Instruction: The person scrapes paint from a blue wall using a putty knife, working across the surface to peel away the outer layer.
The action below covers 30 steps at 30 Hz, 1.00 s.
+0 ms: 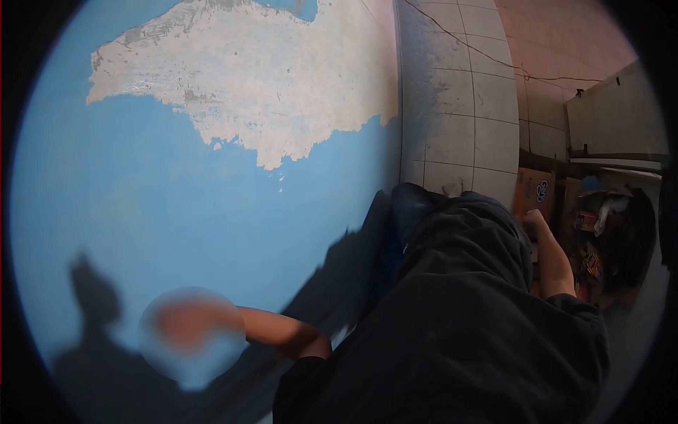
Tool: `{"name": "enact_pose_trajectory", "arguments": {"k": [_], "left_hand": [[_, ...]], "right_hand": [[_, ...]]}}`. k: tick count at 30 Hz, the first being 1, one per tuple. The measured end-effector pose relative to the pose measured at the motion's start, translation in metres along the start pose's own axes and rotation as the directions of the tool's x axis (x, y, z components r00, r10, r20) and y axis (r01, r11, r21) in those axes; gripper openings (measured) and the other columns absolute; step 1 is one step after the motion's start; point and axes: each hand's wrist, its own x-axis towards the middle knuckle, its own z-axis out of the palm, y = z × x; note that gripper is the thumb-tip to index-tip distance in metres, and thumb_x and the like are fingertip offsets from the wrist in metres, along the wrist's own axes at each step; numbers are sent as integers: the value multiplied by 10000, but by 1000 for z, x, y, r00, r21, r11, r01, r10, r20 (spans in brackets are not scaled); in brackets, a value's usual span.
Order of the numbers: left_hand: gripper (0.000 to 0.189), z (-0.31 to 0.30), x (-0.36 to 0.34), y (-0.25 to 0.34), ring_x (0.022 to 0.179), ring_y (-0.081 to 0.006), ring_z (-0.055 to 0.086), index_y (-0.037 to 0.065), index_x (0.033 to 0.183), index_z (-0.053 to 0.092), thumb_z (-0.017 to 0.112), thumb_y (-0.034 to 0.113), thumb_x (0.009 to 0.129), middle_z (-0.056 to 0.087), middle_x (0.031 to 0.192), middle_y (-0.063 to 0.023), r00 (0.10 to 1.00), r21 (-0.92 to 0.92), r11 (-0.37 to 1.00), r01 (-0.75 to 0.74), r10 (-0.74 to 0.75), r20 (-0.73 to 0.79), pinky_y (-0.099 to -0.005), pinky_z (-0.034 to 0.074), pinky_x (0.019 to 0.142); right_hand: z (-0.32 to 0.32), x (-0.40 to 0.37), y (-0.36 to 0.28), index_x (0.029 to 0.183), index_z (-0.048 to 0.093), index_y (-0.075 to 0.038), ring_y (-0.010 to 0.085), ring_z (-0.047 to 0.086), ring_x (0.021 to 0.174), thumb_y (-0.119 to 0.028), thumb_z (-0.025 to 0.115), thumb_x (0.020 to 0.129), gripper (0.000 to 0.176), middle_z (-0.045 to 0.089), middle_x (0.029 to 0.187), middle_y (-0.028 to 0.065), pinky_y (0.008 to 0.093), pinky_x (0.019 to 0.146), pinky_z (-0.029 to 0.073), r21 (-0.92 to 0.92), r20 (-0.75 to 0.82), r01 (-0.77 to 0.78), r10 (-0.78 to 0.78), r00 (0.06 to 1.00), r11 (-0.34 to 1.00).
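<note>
My left hand (pixel 189 321) is raised in front of the blue wall (pixel 176 212), at the lower left of the view. A round blur covers it, so its fingers and anything in them are hidden. Just below the blur, a small pale patch shows against the dark shadow. My right hand (pixel 531 222) hangs low at my right side, near an orange cardboard box (pixel 530 191). Its fingers are too small and partly hidden by my dark shirt (pixel 452 318). High on the wall is a large bare whitish area (pixel 261 78), with ragged edges where the blue paint is gone.
White floor tiles (pixel 452 92) run along the wall's foot, with a thin cable (pixel 487 55) across them. At the right stand a pale panel (pixel 614 116) and a dark heap of mixed items (pixel 600 226). My shadow (pixel 99 290) falls on the lower wall.
</note>
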Motion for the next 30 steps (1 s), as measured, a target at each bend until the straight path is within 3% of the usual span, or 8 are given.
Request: {"name": "enact_pose_trajectory", "arguments": {"k": [2, 7, 9, 12, 15, 19, 22, 30], "left_hand": [[300, -3, -6, -8, 475, -159, 408, 3, 646, 479, 440, -37, 940, 449, 544, -53, 999, -37, 999, -1, 2, 40, -281, 357, 455], [181, -11, 9, -14, 564, -230, 526, -56, 786, 613, 559, -2, 950, 577, 658, -102, 919, -24, 999, -45, 51, 390, -336, 438, 511], [151, -6, 34, -2, 616, -262, 580, -53, 819, 634, 605, 14, 951, 614, 704, -121, 815, -58, 996, -63, 85, 573, -351, 477, 552], [69, 5, 64, -2, 821, -293, 638, -36, 890, 663, 660, 23, 926, 663, 874, -129, 604, -179, 979, -101, 204, 771, -389, 515, 715], [50, 18, 88, 6, 962, -304, 637, -13, 912, 673, 691, 26, 885, 665, 972, -110, 334, -327, 925, -194, 376, 865, -448, 508, 855], [111, 15, 101, -7, 1122, -328, 622, 19, 933, 695, 724, 51, 831, 658, 1063, -97, 42, -486, 831, -270, 514, 856, -540, 463, 1043], [144, 11, 97, -16, 1163, -337, 624, 25, 957, 702, 724, 69, 822, 658, 1102, -109, 25, -462, 824, -329, 496, 868, -586, 437, 1102], [171, 1, 90, -17, 1234, -320, 597, 50, 986, 697, 714, 65, 817, 658, 1163, -101, -63, -494, 786, -371, 510, 858, -592, 429, 1123]], "right_hand": [[2, -19, -18, 1057, 687, 50, 317, 729, 905, -130, 603, 862, 279, 701, 888, 233, 460, 689, 576, 112, 4, 35, -36, 999, 993], [20, -24, -141, 868, 662, 72, 319, 695, 638, -56, 563, 832, 166, 667, 691, 215, 450, 630, 549, -245, 5, 373, -383, 924, 895], [28, -119, -235, 1157, 596, 45, 251, 654, 710, -97, 597, 938, 261, 614, 848, 116, 382, 549, 579, 137, 121, 365, -381, 917, 921], [63, -229, -338, 1335, 541, 57, 205, 656, 773, -48, 585, 890, 460, 618, 954, 154, 337, 586, 598, 118, 154, 613, -624, 766, 781], [98, -337, -423, 1461, 503, 3, 254, 669, 998, -48, 537, 937, 528, 638, 1190, 232, 335, 857, 571, 55, 460, 871, -787, 412, 488], [180, -436, -450, 1515, 426, -62, 333, 675, 1052, 10, 584, 939, 602, 516, 1436, 177, 400, 905, 594, 149, -27, 982, -993, -112, -115], [208, -474, -446, 1529, 411, -89, 360, 714, 880, 22, 586, 919, 644, 501, 1479, 131, 413, 716, 631, 107, -87, 979, -982, -166, -175], [245, -483, -458, 1496, 451, -67, 345, 731, 896, 13, 606, 931, 591, 520, 1455, 185, 408, 679, 636, 182, -43, 980, -997, -68, -75]]}}
